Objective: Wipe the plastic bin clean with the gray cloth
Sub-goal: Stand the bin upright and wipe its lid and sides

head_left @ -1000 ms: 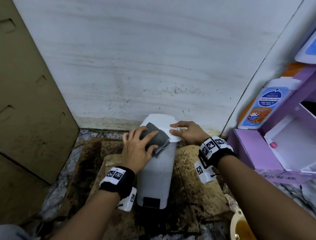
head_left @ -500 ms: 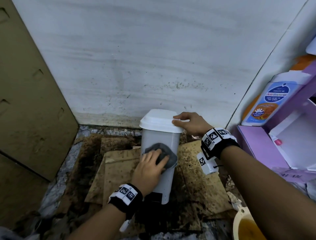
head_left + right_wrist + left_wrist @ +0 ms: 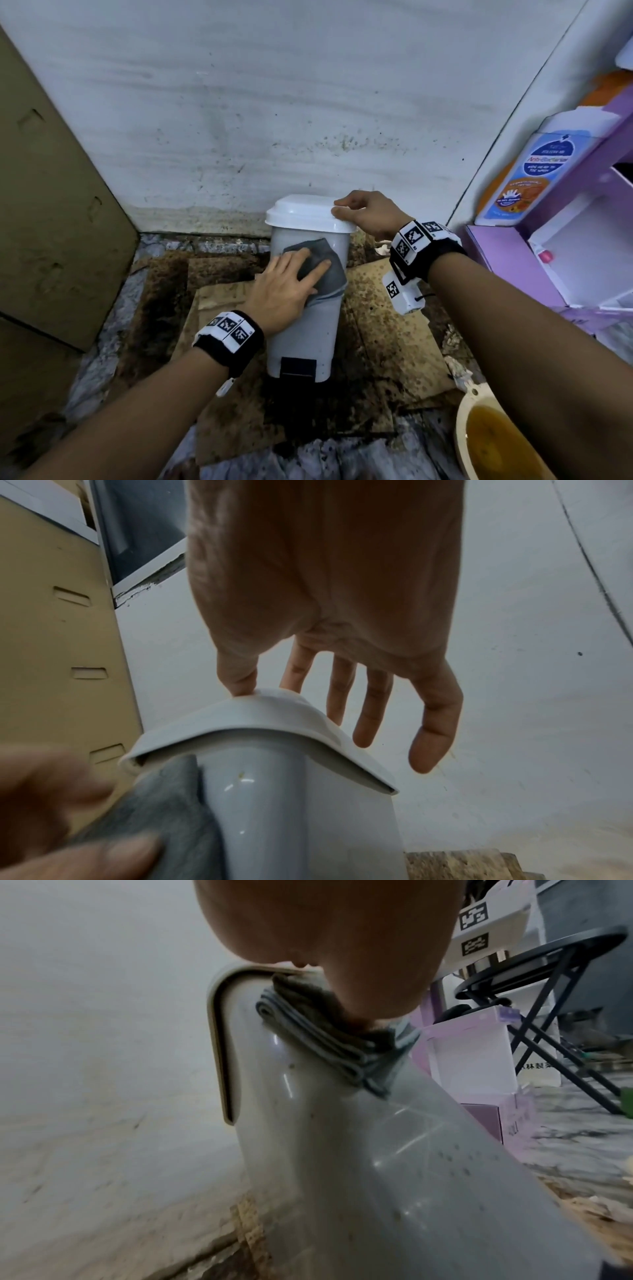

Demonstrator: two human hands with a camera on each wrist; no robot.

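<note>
- the plastic bin [image 3: 305, 329] stands upright on stained cardboard [image 3: 394, 329] laid on the floor, close to the white wall [image 3: 308, 102] and straight ahead of the person; its long axis runs up and down, lid [image 3: 305, 214] on top and a dark pedal [image 3: 298, 367] at the foot.
- the left hand [image 3: 284, 291] lies flat on the near face of the bin, fingers spread and straight, pressing the folded gray cloth [image 3: 325, 270] against the upper part of that face, just under the lid's rim.
- in the left wrist view the gray cloth [image 3: 318, 1034] shows as a stack of folds squeezed between palm and plastic.
- the right hand [image 3: 368, 214] sits at the lid's right corner, thumb on the edge and the fingers loosely extended over the top; it seems to be steadying, not gripping. the right wrist view shows the thumb touching the lid [image 3: 260, 723] and the fingers hanging free beyond it.
- what matters next, i judge: the unwiped stretch runs downward from the cloth along the bin's height, so the left hand, already on it, is the one to stroke down toward the pedal.
- small dark specks dot the lower wall, so the wiping looks only partly done.
- the push goes toward the wall, so the steadying hand matters.
</note>
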